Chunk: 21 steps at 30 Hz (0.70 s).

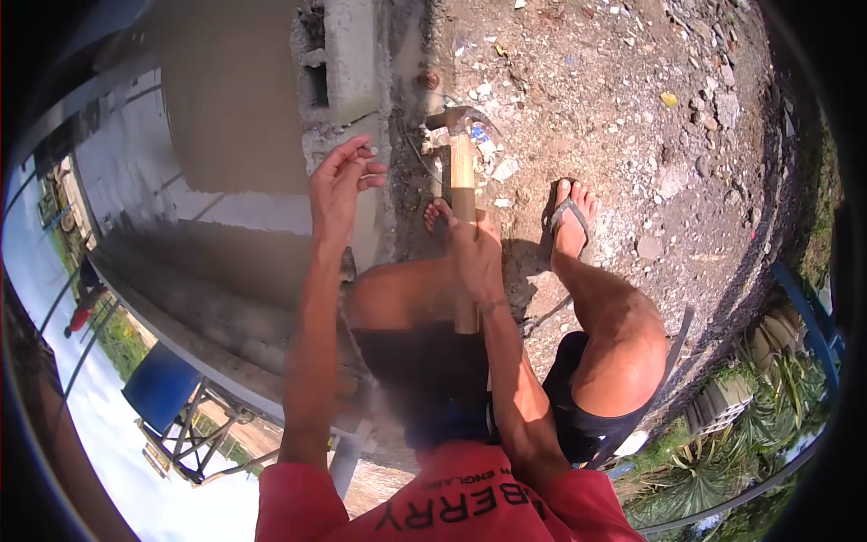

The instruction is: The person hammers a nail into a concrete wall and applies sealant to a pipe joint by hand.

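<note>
My right hand [476, 244] grips the wooden handle of a hammer [462, 158]; its dark metal head points forward, over scraps on the dirt. My left hand [348, 181] is raised to the left of the hammer, beside a rough hollow concrete block [352, 63], fingers curled and pinched; whatever they may hold is too small to make out. Below are my bent legs, with a sandal [567, 217] on the right foot.
Gritty ground with stones [650, 163] stretches to the right. Smooth grey cement [226, 108] lies left of the block. At the far left are a blue barrel [161, 384], metal framing and a distant person [79, 316] in red. Plants [731, 470] grow at lower right.
</note>
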### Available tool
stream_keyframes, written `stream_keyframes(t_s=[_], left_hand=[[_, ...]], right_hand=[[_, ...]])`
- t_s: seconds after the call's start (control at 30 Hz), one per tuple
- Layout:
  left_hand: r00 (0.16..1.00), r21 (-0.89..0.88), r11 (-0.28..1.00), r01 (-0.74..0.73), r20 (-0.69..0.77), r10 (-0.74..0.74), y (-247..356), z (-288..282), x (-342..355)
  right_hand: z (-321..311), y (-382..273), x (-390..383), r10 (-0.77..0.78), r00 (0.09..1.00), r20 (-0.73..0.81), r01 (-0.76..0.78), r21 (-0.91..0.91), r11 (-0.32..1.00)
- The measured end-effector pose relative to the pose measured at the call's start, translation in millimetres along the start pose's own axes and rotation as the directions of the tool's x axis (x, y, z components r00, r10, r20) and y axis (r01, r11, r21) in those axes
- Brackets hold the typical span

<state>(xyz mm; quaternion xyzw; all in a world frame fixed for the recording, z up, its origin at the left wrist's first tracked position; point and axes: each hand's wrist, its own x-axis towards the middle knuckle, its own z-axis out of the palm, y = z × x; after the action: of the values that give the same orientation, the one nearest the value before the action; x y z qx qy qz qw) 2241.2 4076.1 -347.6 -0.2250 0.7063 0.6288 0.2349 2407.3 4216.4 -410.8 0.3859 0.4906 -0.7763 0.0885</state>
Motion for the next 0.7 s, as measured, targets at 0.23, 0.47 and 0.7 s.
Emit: stream_keyframes(t_s=[0.23,0.47,0.7], left_hand=[[0.988,0.329,0.941,-0.08,-0.102,0.12,32,7,95],[0.856,0.509,0.751,-0.42,-0.052,0.514,95,17,100],[0.914,0.551,0.807,-0.212,-0.18,0.364,124,8,33]], right_hand=[[-13,-8,81,0.28,0.96,0.023,-0.276,0.253,0.927],[-15,11,125,0.326,0.944,0.042,-0.32,0.338,0.885],[0,33,118,0.332,0.922,0.199,-0.379,0.29,0.879]])
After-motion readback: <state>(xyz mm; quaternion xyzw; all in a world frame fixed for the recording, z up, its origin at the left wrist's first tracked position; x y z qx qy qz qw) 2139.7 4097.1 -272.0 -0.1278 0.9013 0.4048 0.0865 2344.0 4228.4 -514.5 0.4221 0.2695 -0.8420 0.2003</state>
